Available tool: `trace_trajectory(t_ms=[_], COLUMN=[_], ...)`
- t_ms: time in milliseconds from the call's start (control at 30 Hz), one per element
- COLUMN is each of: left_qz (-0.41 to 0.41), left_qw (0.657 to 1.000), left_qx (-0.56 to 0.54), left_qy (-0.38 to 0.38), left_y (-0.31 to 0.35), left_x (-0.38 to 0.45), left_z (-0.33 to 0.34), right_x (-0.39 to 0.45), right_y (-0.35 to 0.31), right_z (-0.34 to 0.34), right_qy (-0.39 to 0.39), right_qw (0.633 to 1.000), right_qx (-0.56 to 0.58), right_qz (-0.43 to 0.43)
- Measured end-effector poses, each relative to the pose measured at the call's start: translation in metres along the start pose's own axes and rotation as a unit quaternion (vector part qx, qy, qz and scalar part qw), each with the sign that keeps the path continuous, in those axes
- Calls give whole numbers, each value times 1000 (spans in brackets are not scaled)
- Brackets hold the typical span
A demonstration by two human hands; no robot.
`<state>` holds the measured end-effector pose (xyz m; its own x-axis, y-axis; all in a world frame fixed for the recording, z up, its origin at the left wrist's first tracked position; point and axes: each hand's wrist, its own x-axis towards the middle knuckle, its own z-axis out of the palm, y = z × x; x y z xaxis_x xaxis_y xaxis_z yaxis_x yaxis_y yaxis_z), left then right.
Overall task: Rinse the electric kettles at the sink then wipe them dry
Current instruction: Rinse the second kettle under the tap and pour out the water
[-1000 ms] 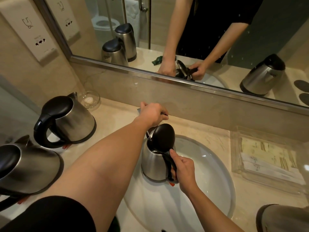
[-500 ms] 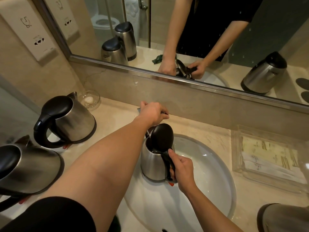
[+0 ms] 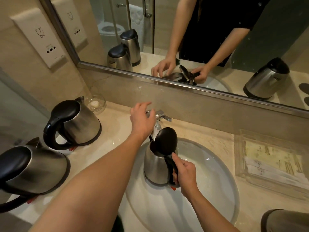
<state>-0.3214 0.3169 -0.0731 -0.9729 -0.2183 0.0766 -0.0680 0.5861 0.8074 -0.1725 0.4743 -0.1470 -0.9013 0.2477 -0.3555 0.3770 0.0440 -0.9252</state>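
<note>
A steel kettle (image 3: 154, 166) with its black lid flipped up sits over the white sink basin (image 3: 209, 190). My right hand (image 3: 184, 173) grips its black handle. Water runs from the chrome faucet (image 3: 161, 115) into the kettle's mouth. My left hand (image 3: 142, 117) hovers over the faucet handle with fingers spread and relaxed, holding nothing. Two more steel kettles with shut black lids stand on the counter at left, one further back (image 3: 75, 123) and one at the near left edge (image 3: 31, 171). Part of another kettle (image 3: 286, 221) shows at the bottom right.
A small glass dish (image 3: 95, 103) sits behind the left kettles. A clear tray of packets (image 3: 270, 163) lies right of the basin. The mirror (image 3: 184, 39) and a stone ledge run along the back. A wall socket plate (image 3: 41, 41) is at upper left.
My left hand has let go of the faucet handle and opened its fingers above it. The kettle stays under the faucet in my right hand.
</note>
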Motion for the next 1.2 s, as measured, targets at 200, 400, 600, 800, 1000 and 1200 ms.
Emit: trace_trajectory(t_ms=[200,400,600,800,1000,1200], left_qz=[-117,-241,-279,-276,-265,-249], left_qw=[988,951,919,921,932,941], left_qx=[-96,-156,-237,-241,-219,-196], left_qy=[14,-115,-148,-131,-118,-119], left_y=[-50,-71,-73,-68,-58,-59], left_x=[-71,-108,-110,-112,-111,-111], left_z=[-9,22,31,32,29,29], right_x=[-6,-8,-12,-14,-13,-14], right_y=[-7,-9,-9,-7,-9,-9], right_z=[3,7,6,6,5,6], right_qy=[-9,-10,-18,-15,-20,-20], right_qw=[1000,1000,1000,1000,999,999], right_qx=[5,7,13,23,18,16], right_qz=[-5,0,5,14,20,26])
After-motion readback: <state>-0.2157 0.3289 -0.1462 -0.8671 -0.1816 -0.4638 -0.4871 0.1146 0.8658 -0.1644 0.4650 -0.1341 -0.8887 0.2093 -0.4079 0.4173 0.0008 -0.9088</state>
